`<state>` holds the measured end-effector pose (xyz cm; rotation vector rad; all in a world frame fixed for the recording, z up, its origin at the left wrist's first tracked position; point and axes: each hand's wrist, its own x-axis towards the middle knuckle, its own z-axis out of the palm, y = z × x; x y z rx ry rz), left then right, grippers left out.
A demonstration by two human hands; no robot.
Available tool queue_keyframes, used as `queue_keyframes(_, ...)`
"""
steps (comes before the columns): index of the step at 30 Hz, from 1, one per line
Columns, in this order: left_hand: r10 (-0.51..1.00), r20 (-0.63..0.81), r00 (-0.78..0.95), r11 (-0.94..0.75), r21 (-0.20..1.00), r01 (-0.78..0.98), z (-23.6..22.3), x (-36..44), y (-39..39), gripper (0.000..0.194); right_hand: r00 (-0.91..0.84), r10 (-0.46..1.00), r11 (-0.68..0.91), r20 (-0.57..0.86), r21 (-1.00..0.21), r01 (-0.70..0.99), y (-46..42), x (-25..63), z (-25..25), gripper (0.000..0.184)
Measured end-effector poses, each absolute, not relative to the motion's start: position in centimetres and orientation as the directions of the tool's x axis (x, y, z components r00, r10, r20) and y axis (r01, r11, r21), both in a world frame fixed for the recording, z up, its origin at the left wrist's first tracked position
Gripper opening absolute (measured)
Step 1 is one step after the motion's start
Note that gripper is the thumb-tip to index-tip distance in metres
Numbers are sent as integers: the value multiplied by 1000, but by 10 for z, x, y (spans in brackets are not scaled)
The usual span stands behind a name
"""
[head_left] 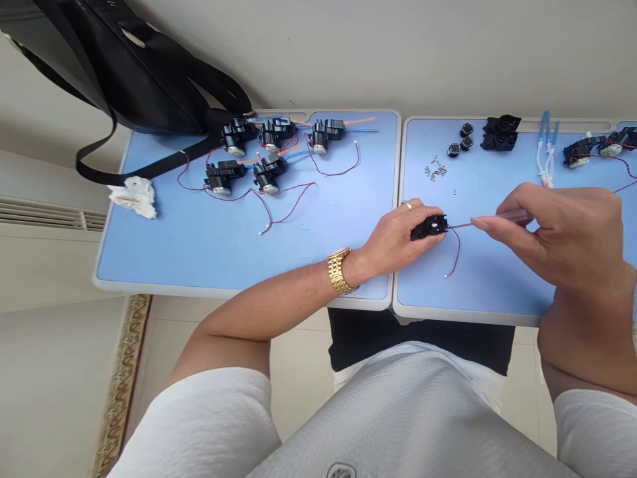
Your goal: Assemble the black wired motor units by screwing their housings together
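My left hand (398,239) grips a small black motor assembly (432,227) between thumb and fingers, low over the right table. From it a thin red twisted wire (456,255) trails down to a small white plug. My right hand (557,232) is closed around the clear handle of a screwdriver (512,216). The screwdriver's thin shaft points left and its tip meets the right side of the assembly. What the tip touches there is too small to make out. Just beyond my hands a single small screw (454,192) lies on the table.
Loose screws (436,170), small motors (466,136), black housings (500,133) and blue-white tubes (546,149) lie along the right table's back. More assemblies (582,151) sit far right. Several wired assemblies (271,171), a crumpled tissue (134,196) and a black bag (144,73) occupy the left table.
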<state>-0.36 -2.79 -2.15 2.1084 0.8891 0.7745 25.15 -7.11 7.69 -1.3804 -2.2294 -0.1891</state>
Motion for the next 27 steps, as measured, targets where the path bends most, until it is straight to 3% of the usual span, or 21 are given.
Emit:
queue_keyframes(2, 775, 241, 584, -510, 784, 353, -21, -4, -28, 34, -342, 819, 460, 461, -172, 871, -72, 253, 77, 48)
queue_keyframes(6, 781, 233, 580, -502, 787, 359, -19, -4, -28, 34, -385, 843, 496, 376, -267, 826, -75, 252, 81, 21)
queue_keyframes(10, 781, 241, 576, -504, 789, 353, -18, -4, -27, 35, -397, 832, 521, 387, -298, 800, -78, 249, 82, 8)
queue_keyframes(14, 773, 254, 582, -515, 787, 340, -21, -3, -27, 35, -425, 787, 560, 447, -228, 796, -76, 249, 81, 12)
queue_keyframes(18, 770, 249, 588, -517, 783, 346, -20, -3, -27, 34, -402, 768, 527, 498, -135, 839, -72, 252, 76, 37)
queue_keyframes(21, 778, 223, 587, -504, 780, 372, -18, -3, -28, 33, -370, 790, 488, 490, -137, 862, -71, 255, 74, 48)
queue_keyframes(27, 786, 207, 582, -484, 792, 371, -16, -4, -28, 35, -435, 810, 553, 393, -267, 789, -74, 253, 79, 18)
